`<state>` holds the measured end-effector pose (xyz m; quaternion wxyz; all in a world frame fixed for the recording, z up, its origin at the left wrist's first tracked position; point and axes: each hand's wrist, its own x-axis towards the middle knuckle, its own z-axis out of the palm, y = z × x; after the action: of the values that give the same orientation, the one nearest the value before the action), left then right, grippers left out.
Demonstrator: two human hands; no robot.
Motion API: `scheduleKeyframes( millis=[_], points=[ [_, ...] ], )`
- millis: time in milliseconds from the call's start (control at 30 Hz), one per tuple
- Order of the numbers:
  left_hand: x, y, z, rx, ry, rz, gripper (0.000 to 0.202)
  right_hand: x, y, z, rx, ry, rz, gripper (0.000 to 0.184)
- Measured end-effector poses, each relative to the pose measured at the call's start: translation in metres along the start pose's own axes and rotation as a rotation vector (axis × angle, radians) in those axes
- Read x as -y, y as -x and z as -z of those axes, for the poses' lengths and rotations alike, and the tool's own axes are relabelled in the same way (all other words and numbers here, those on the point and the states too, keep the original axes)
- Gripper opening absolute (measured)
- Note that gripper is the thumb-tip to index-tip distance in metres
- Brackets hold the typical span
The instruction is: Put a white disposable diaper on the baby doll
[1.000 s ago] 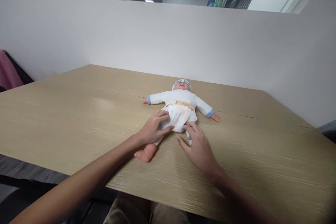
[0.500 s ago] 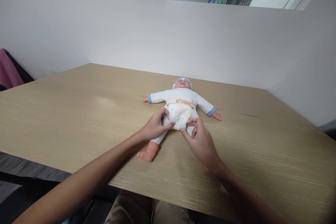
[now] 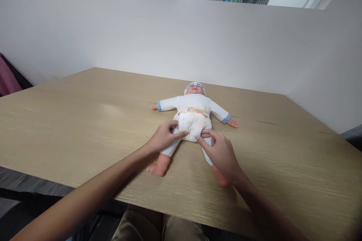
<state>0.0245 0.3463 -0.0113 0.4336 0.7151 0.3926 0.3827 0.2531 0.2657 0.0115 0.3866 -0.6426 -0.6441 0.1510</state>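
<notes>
A baby doll lies on its back on the wooden table, head away from me, arms spread. It wears a white top with blue cuffs, a white cap and a white diaper. My left hand pinches the diaper's left leg edge, over the doll's thigh. My right hand pinches the diaper's right leg edge, and covers most of that leg. The doll's bare left foot points toward me.
A white partition wall runs behind and to the right of the table. Something pink shows at the far left edge. My knees sit under the near table edge.
Both hands went from lying over the doll's thighs to pinching the diaper's leg edges. The right hand curled its fingers and shifted slightly toward me. The doll's legs spread a little.
</notes>
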Motion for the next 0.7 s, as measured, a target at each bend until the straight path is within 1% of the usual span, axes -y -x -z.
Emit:
scheduleKeyframes(
  millis=[67, 167, 233, 333, 400, 500, 600, 700],
  points=[
    [-0.003, -0.002, 0.003, 0.071, 0.086, 0.043, 0.035, -0.002, -0.002, -0.001, 0.014, -0.080, -0.032, 0.029],
    [-0.006, -0.003, 0.006, 0.123, 0.327, 0.169, 0.041, -0.008, -0.005, -0.003, 0.059, -0.288, -0.114, 0.035],
    [-0.008, -0.003, 0.009, 0.143, 0.450, 0.248, 0.042, -0.013, -0.007, -0.004, 0.084, -0.395, -0.172, 0.038],
    [-0.008, -0.004, 0.014, 0.136, 0.511, 0.311, 0.040, -0.015, -0.007, -0.007, 0.068, -0.457, -0.213, 0.040],
    [-0.006, -0.005, 0.015, 0.135, 0.521, 0.319, 0.039, -0.014, -0.005, -0.008, 0.046, -0.455, -0.215, 0.042],
    [0.000, -0.006, 0.014, 0.138, 0.538, 0.303, 0.039, -0.010, -0.001, -0.007, 0.035, -0.398, -0.229, 0.042],
    [0.005, -0.007, 0.012, 0.129, 0.536, 0.257, 0.039, -0.004, 0.001, -0.001, 0.022, -0.277, -0.226, 0.039],
    [0.007, -0.005, 0.010, 0.130, 0.523, 0.233, 0.039, 0.001, 0.000, 0.008, 0.008, -0.168, -0.201, 0.032]
  ],
)
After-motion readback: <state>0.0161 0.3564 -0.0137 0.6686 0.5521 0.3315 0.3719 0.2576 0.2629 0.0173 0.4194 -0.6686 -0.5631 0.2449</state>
